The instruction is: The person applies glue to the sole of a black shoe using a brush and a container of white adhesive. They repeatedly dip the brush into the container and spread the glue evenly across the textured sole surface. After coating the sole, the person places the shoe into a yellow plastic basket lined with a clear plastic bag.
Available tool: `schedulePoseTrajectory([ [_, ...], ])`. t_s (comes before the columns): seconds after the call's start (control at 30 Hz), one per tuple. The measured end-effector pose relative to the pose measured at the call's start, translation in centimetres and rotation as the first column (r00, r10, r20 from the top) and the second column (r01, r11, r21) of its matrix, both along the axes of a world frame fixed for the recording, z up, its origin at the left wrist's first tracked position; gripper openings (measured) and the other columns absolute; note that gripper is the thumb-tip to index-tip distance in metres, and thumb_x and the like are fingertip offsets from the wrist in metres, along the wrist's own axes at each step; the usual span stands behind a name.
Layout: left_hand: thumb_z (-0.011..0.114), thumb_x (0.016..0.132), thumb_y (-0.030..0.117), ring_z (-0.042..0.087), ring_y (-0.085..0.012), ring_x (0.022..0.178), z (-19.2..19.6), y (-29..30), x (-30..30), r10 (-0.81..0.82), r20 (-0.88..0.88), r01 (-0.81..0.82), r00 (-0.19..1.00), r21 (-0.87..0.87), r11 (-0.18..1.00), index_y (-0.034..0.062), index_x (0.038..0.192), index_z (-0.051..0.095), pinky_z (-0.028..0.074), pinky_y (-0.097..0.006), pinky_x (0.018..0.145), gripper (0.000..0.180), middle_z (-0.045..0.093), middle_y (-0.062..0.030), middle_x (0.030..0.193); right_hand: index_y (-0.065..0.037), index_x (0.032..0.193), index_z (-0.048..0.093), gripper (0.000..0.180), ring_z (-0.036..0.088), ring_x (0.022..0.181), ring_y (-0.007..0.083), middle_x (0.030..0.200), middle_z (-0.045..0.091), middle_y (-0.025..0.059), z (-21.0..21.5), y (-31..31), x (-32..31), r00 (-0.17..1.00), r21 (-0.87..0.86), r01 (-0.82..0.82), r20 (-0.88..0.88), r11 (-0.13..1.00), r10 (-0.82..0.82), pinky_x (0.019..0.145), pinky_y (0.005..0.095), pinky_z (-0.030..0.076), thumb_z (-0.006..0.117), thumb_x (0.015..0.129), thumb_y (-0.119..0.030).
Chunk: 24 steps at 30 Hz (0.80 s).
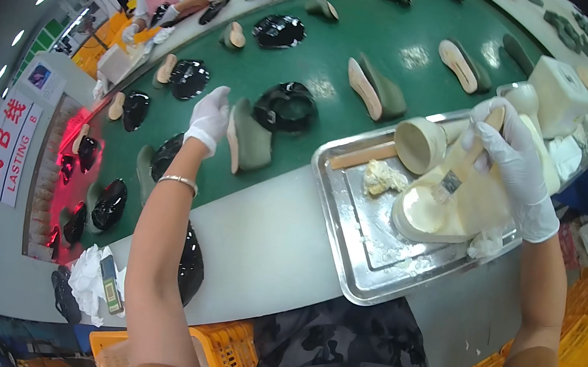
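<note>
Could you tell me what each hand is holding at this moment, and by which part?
The right hand holds a brush by its wooden handle; the left hand touches a green shoe at its upper end.

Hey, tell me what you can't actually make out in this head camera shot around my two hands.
- Left hand: its fingers meet the olive shoe, but the glove hides whether they grip it.
- Brush in the right hand: bristle tip blurs into the pale glue dish.
- Pale lump on the steel tray: too small to identify.
- Belt far end: bent and cut off by the fisheye rim.
</note>
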State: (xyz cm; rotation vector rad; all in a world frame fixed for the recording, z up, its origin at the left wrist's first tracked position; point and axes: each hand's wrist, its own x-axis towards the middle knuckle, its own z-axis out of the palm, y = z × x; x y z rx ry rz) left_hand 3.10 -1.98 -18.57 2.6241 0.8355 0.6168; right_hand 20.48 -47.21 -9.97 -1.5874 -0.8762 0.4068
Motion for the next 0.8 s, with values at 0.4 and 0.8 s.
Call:
schedulePoseTrajectory([
  [0.4, 0.052, 0.082, 0.015, 0.059, -0.0394, 0.083, 21.9, -0.9, -10.6, 0.461, 0.282, -0.540, 0.841, 0.386, 0.748, 0.0121, 0.139, 0.003, 0.046, -0.045, 0.075, 0.075, 0.060, -0.0245, 0.088, -0.010, 0.094, 0.047, 0.012, 0.046, 0.051, 0.0029, 0.071, 0.055, -0.0010, -0.1, -0.2, -0.3, 0.998, 0.040, 0.056, 0.029, 0.998, -0.057, 0.046, 0.0146, 0.036, 0.049, 0.090, -0.021],
  [0.8, 0.076, 0.061, 0.019, 0.054, -0.0305, 0.106, 8.2, -9.8, -26.8, -0.226, -0.617, 0.150, 0.754, -0.174, 0.973, 0.0034, 0.131, 0.035, 0.042, -0.033, 0.090, 0.082, 0.054, -0.0202, 0.116, -0.011, 0.092, 0.046, 0.012, 0.045, 0.054, 0.0009, 0.071, 0.055, -0.0027, -0.1, -0.7, -0.2, 0.999, 0.079, -0.027, 0.029, 0.996, 0.025, 0.048, 0.0139, 0.037, 0.050, 0.090, -0.022],
])
